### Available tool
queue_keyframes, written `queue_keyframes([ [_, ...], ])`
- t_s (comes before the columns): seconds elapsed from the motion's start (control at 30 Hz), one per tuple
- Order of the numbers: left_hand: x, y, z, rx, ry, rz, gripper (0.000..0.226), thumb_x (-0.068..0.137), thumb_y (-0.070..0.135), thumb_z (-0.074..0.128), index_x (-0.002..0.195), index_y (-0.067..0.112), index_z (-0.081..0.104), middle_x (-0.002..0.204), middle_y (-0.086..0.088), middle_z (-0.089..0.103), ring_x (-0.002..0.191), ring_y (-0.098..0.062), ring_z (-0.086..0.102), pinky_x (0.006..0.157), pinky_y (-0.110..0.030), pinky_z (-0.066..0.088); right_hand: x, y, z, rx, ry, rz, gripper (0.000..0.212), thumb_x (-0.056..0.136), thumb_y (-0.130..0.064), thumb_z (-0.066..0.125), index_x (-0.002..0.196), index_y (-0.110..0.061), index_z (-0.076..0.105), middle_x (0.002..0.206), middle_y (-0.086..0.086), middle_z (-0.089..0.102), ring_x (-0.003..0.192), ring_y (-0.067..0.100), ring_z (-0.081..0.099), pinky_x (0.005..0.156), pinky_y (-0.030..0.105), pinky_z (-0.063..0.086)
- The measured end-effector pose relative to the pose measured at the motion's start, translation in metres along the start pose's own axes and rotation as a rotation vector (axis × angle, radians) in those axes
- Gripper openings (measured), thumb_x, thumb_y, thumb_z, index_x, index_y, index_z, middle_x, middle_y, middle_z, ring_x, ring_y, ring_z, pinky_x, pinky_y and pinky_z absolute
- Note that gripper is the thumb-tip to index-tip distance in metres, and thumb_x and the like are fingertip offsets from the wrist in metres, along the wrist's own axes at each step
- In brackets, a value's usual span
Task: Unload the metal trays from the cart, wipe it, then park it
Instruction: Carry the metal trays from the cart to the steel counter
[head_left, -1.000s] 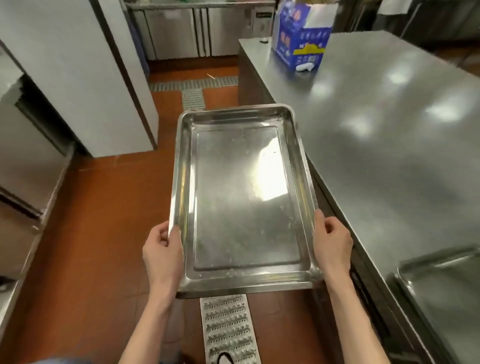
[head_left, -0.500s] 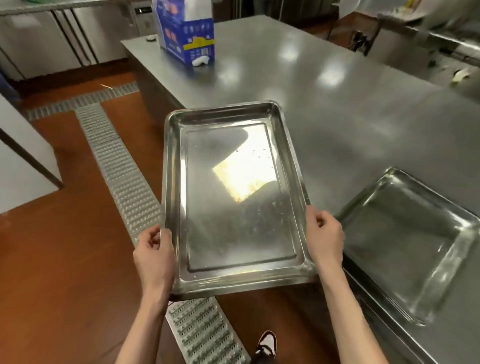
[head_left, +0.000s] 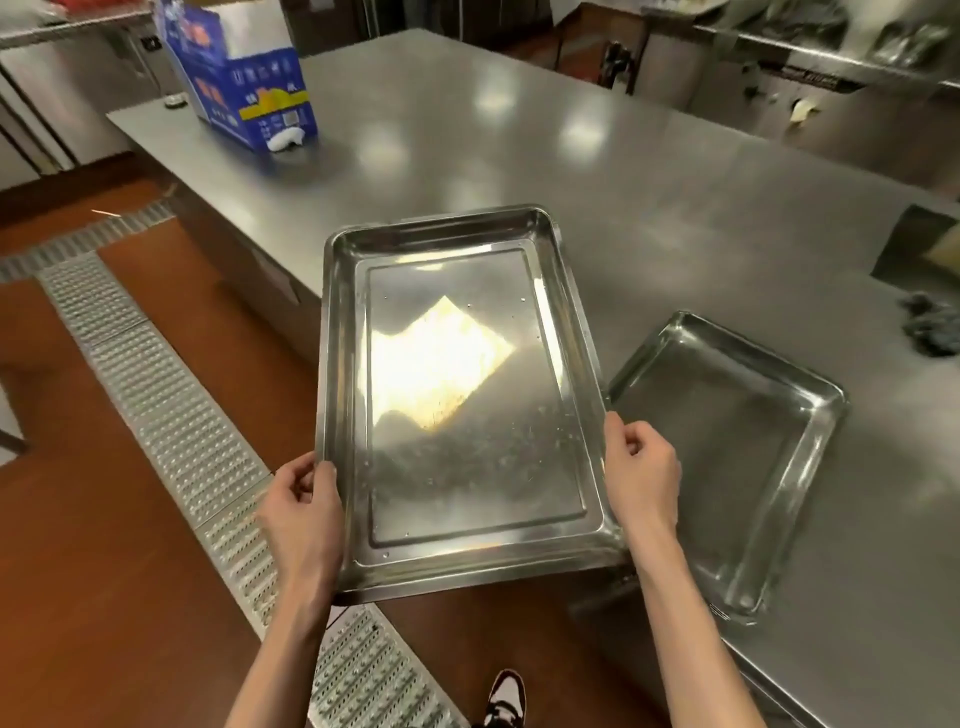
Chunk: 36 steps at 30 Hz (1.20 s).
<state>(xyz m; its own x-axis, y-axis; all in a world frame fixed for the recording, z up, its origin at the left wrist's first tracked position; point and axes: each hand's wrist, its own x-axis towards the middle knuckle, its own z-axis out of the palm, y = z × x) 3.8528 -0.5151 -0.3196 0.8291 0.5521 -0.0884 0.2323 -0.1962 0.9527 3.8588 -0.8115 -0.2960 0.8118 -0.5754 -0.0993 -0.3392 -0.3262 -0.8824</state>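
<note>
I hold a shallow rectangular metal tray (head_left: 457, 395) in the air in front of me. My left hand (head_left: 304, 512) grips its left rim near the close corner. My right hand (head_left: 641, 473) grips its right rim. The tray's far half hangs over the edge of the steel counter (head_left: 597, 171). A second, deeper metal tray (head_left: 727, 457) lies on the counter just right of the held one. The cart is out of view.
A blue cardboard box (head_left: 234, 73) stands at the counter's far left corner. A dark rag (head_left: 930, 325) lies at the counter's right edge by a square opening (head_left: 919, 244). A metal floor drain grate (head_left: 171, 415) runs across the red floor on my left.
My view has swung right and the tray has moved with it toward the counter, its far end now over the countertop. The second tray has come fully into sight.
</note>
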Motion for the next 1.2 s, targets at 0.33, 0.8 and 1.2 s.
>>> queue_keyframes([
  [0.33,-0.007,0.022,0.079,0.007,-0.126,0.021,0.029,0.105,0.02,0.057,0.131,0.012,0.067,0.097,0.003,0.069,0.08,-0.009,0.062,0.074,-0.027,0.054,0.043,0.027,-0.053,0.02,0.13,0.078,0.046,0.106,-0.04,0.054,0.071,-0.009,0.055,0.061,0.0,0.049,0.059,0.015,0.045,0.06,0.033,0.04],
  [0.8,0.034,0.052,0.193,0.069,-0.476,0.149,0.026,0.098,0.012,0.067,0.123,0.01,0.068,0.094,-0.005,0.07,0.081,-0.021,0.066,0.069,-0.025,0.049,0.068,0.052,-0.089,0.054,0.462,0.25,0.048,0.097,-0.043,0.067,0.077,-0.001,0.058,0.063,0.003,0.048,0.058,0.017,0.042,0.06,0.036,0.041],
  [1.2,0.055,0.046,0.27,0.131,-0.742,0.253,0.023,0.09,0.006,0.07,0.11,0.018,0.069,0.093,-0.004,0.072,0.085,-0.028,0.066,0.074,-0.038,0.052,0.05,0.073,-0.092,0.053,0.708,0.356,0.032,0.096,-0.032,0.073,0.083,-0.005,0.062,0.069,0.006,0.051,0.061,0.018,0.043,0.057,0.024,0.039],
])
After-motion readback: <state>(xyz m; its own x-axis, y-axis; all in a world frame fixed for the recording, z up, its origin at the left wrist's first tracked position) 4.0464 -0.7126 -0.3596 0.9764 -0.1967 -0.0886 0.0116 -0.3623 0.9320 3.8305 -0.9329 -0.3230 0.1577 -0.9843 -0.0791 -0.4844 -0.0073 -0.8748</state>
